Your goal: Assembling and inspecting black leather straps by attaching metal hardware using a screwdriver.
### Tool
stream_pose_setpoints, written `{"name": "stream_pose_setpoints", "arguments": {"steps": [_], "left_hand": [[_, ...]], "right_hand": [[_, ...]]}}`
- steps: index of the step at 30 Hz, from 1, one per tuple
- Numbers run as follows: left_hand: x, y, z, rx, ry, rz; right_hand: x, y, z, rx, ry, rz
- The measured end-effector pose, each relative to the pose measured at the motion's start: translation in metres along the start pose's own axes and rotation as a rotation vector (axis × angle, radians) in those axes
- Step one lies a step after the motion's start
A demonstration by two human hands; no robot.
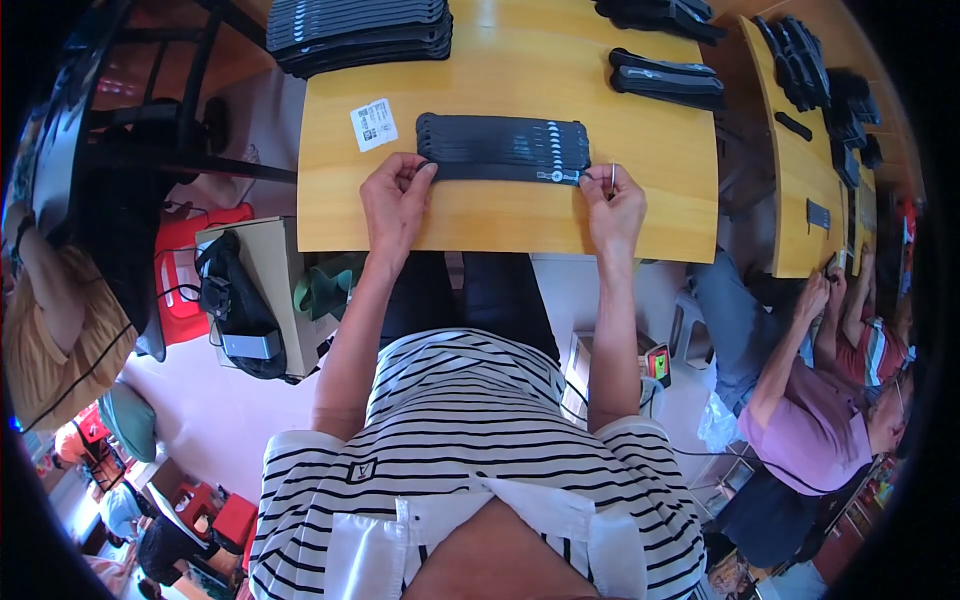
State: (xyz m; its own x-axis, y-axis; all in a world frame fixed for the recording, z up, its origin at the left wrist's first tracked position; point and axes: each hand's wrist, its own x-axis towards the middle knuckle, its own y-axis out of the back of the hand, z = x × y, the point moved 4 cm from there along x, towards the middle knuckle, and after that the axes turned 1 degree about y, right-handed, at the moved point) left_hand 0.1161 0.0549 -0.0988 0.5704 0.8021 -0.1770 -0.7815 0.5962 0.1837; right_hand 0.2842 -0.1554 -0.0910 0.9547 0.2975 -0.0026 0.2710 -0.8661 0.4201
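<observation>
A fanned row of black strips [490, 145] with rounded ends lies on the yellow table in front of me, with a line of pale marks near its right end. My left hand [397, 197] pinches the near left end of the front strip between thumb and fingers. At the opposite end, my right hand [614, 205] is closed on the same strip's near right end. A thin, pale, shiny piece shows at the right fingers; I cannot tell what it is. Beyond the left hand, a white label sheet [374, 125] lies flat.
A tall stack of black strips [360, 35] stands at the table's far left; more bundles [665, 80] lie far right. A cardboard box [290, 290] with a black bag [240, 300] stands left of my legs. At right, people work at another yellow table [800, 240].
</observation>
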Motion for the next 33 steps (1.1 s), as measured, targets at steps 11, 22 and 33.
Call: {"name": "stream_pose_setpoints", "arguments": {"steps": [11,22,33], "left_hand": [[0.0002,-0.0005,0.0003,0.042,0.027,0.016],[-0.0012,-0.0021,0.0049,0.043,0.046,0.035],[0.0009,-0.0010,0.0028,0.051,0.054,0.039]], "right_hand": [[0.0027,-0.0012,0.0017,0.019,-0.050,-0.014],[0.0038,-0.0008,0.0009,0.014,-0.052,-0.011],[0.0044,-0.0017,0.0010,-0.021,-0.033,-0.003]]}}
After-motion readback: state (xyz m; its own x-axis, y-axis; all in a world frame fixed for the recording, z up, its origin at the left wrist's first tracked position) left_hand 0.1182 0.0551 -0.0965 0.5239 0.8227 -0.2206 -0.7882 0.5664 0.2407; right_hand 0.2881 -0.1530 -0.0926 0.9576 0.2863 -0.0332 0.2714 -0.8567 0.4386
